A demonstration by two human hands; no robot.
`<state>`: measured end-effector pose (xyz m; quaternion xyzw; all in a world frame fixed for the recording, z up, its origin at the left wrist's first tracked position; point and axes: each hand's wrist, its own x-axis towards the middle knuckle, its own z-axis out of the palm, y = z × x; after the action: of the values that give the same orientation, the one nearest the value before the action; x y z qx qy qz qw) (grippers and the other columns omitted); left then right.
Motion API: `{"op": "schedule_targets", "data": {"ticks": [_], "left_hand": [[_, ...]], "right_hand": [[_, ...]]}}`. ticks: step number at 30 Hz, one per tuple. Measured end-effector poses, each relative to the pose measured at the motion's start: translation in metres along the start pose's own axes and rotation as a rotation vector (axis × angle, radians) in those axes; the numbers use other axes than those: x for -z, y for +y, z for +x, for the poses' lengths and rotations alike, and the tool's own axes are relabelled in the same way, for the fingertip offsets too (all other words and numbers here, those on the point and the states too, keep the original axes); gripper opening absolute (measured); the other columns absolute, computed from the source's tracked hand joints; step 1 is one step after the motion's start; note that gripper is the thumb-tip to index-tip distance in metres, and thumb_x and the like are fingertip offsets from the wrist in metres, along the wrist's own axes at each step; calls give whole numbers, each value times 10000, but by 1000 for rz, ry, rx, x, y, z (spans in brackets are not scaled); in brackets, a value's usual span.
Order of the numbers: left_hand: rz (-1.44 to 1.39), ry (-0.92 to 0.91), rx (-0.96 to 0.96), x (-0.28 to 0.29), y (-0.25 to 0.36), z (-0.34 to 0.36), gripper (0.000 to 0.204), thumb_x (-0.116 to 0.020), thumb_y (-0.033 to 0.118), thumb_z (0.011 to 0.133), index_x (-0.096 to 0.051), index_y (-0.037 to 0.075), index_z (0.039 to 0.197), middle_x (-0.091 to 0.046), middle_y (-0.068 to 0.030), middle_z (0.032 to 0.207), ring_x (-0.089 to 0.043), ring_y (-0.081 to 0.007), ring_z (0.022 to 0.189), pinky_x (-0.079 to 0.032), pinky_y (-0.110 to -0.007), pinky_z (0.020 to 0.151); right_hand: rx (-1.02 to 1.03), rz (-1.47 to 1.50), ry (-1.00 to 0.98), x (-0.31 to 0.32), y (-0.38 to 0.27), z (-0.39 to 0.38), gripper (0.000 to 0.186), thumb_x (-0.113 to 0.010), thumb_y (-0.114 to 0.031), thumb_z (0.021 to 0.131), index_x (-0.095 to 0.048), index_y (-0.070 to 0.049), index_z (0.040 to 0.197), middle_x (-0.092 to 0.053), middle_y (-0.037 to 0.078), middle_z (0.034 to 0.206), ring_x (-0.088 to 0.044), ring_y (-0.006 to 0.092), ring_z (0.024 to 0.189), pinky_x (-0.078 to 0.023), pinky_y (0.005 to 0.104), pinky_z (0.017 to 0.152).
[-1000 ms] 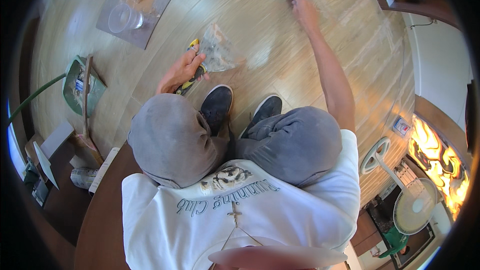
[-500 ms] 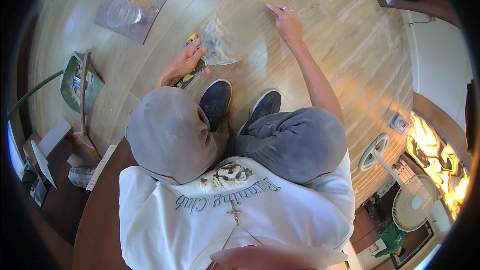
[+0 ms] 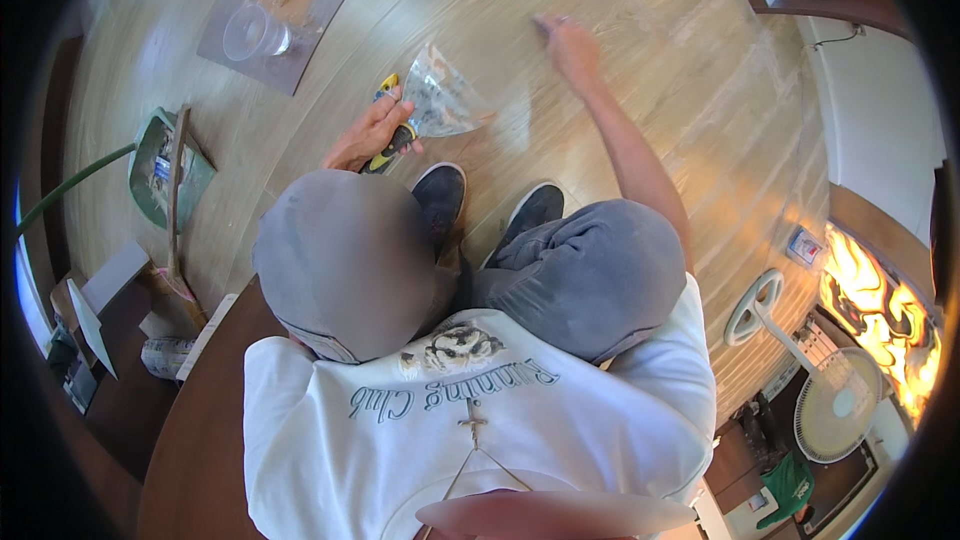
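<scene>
Fingers of your left hand wrap the yellow-and-black handle of a wide metal putty knife, its smeared blade resting on the pale wooden plank floor just above centre frame. Your right hand reaches to the upper middle, fingers pressed flat on the boards, holding nothing. A clear plastic cup sits upper left on a grey sheet; your dark shoes lie below the blade.

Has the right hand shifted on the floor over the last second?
Yes. The right hand has slid left across the floor, closer to the trowel that the left hand holds.
</scene>
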<state>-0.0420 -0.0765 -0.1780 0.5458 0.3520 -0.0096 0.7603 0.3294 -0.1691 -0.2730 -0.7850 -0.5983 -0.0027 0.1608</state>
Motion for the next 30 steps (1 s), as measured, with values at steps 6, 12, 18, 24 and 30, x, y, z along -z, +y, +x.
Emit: {"op": "schedule_targets", "data": {"ticks": [6,12,18,24,30], "left_hand": [[-11,62,-10,-3,7,-12,430,-441,369,1117,-519,19,1354,-679,-52,883,-679,-102,710,-519,-234,606],[-4,-98,20,9,4,-8,390,-443,407,1112,-601,52,1146,-686,-48,750,-644,-83,630,-494,-224,560],[70,-163,-69,-15,44,2,396,-448,406,1111,-607,47,1157,-698,-64,780,-623,-82,596,-478,-223,536],[104,-123,-134,-14,33,9,403,-462,402,1105,-618,30,1104,-672,-39,751,-676,-97,634,-485,-228,545],[249,-73,-126,-15,65,-1,397,-475,390,1102,-578,9,1060,-643,-58,781,-701,-120,682,-501,-271,585]], "right_hand": [[-6,464,-375,59,-87,-34,342,-568,-88,956,-685,-78,1277,-707,160,1111,-670,347,1033,-532,416,904],[63,904,-101,133,-123,-63,357,-652,-38,936,-686,-91,1288,-683,129,1200,-631,302,1127,-487,365,985],[382,427,74,147,-144,-95,476,-726,-16,834,-709,-179,1281,-642,80,1252,-606,298,1182,-485,407,999],[272,295,46,133,-101,-124,521,-707,-13,811,-703,-216,1291,-652,55,1252,-626,293,1150,-497,420,974],[191,274,-45,161,-79,-108,542,-664,-7,812,-691,-235,1302,-669,10,1241,-631,267,1151,-501,414,960]]}}
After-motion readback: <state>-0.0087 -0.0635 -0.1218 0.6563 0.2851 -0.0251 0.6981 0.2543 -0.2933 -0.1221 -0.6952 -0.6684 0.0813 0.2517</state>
